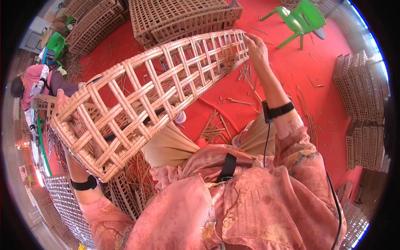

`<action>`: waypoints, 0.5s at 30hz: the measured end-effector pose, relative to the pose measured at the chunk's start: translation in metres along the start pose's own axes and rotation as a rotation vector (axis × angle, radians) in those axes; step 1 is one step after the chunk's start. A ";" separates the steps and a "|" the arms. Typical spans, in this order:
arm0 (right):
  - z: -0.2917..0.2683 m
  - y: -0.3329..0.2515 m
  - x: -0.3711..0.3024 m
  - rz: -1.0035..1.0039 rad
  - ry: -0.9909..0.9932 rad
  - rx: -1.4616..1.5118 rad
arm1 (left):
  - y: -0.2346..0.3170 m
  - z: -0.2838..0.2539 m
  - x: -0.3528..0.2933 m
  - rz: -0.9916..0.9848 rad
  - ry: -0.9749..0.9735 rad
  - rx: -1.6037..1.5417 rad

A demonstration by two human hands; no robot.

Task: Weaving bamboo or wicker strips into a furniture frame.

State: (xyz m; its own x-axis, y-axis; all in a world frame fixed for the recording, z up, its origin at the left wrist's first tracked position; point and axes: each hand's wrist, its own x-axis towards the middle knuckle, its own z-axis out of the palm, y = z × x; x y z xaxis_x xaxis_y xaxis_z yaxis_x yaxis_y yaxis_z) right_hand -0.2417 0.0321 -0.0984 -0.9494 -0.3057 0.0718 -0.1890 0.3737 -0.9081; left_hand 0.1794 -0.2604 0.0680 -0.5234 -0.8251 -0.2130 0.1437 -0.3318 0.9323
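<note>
- So your woven basket [158, 89] is up in the air in front of you, over the red floor [291, 66], slanting from low on your left to high on your right.
- Your right hand [256, 50] is gripping the far end, fingers curled at the rim.
- Your left hand [62, 101] has the near end; it's partly behind the lattice, but the fingers look wrapped round the corner.
- My guess: light for its length, stiff along the thick rims, a bit springy mid-panel. Not fragile, though thin strands could snag or crack if you squeeze there.
- I'd stick with the end corners and bound rims. Surface looks smooth and slightly shiny, so maybe a touch slippery.
- Shape's long and boxy, tan strands crossing in open squares.
- Brown scrap strips [214, 127] litter the floor; more lattice stacks [356, 85] sit along its right edge.
</note>
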 end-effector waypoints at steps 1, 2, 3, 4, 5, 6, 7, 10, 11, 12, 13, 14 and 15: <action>-0.002 -0.005 -0.011 -0.065 0.035 0.156 | 0.001 0.008 0.006 0.033 0.037 0.010; -0.004 -0.008 -0.018 -0.081 -0.006 0.159 | 0.002 0.014 0.014 -0.028 0.174 0.028; -0.004 -0.015 -0.028 -0.133 -0.068 0.251 | 0.007 -0.008 0.024 -0.011 0.172 0.033; -0.001 -0.016 -0.035 -0.099 -0.089 0.254 | 0.006 -0.052 0.045 0.096 0.038 0.197; 0.000 -0.013 -0.042 -0.061 -0.103 0.248 | 0.004 -0.074 0.057 0.195 -0.103 0.357; -0.008 -0.004 -0.048 -0.056 -0.072 0.232 | -0.018 -0.029 0.035 0.318 -0.244 0.059; -0.005 -0.007 -0.057 -0.065 -0.106 0.258 | -0.029 -0.021 0.038 0.841 0.052 0.567; -0.002 0.009 -0.050 -0.024 -0.153 0.228 | -0.008 -0.037 0.065 0.458 -0.047 0.397; -0.002 0.022 -0.046 0.047 -0.175 0.159 | -0.012 -0.021 0.059 0.464 -0.064 0.393; 0.003 0.027 -0.045 0.052 -0.145 0.184 | -0.010 -0.008 0.047 0.488 -0.085 0.395; 0.002 0.034 -0.041 0.050 -0.126 0.187 | -0.012 0.003 0.039 0.505 -0.117 0.387; 0.003 0.040 -0.036 0.158 -0.129 0.283 | -0.015 0.011 0.032 0.486 -0.007 0.412; 0.010 0.041 -0.028 0.255 -0.149 0.394 | -0.008 -0.031 0.046 0.531 -0.089 0.470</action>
State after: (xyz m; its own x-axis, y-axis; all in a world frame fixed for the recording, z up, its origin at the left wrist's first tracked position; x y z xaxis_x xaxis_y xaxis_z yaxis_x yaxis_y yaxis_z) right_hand -0.2207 0.0474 -0.1421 -0.9012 -0.3805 -0.2074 0.1819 0.1020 -0.9780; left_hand 0.1806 -0.3095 0.0415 -0.5522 -0.7736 0.3109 0.0315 0.3533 0.9350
